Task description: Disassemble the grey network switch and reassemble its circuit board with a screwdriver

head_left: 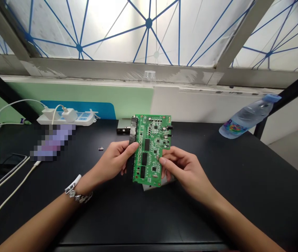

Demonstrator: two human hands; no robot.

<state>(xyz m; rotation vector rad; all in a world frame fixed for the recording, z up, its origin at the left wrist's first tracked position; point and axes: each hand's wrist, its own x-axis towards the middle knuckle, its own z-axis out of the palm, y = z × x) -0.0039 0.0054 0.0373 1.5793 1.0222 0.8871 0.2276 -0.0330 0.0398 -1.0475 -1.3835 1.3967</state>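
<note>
A green circuit board (pixel 153 140) with black chips and a dark connector strip along its left side is held up between both hands above the black table. My left hand (pixel 117 157) grips its left edge, thumb on the front and fingers behind. At the lower right edge, my right hand (pixel 182 166) pinches the board, its thumb on the face and its other fingers partly hidden behind. Under and behind the board, a grey metal plate (pixel 146 187) shows only in part. Beyond the left hand lies a metal and black part (pixel 123 130), partly covered by the board.
Small screws (pixel 101 148) lie left of the board. A white power strip (pixel 83 119) with plugs and cables stands at the back left, near a blurred-out object (pixel 55 141). A water bottle (pixel 246 117) leans at the back right. A clear cup (pixel 149 76) stands by the window.
</note>
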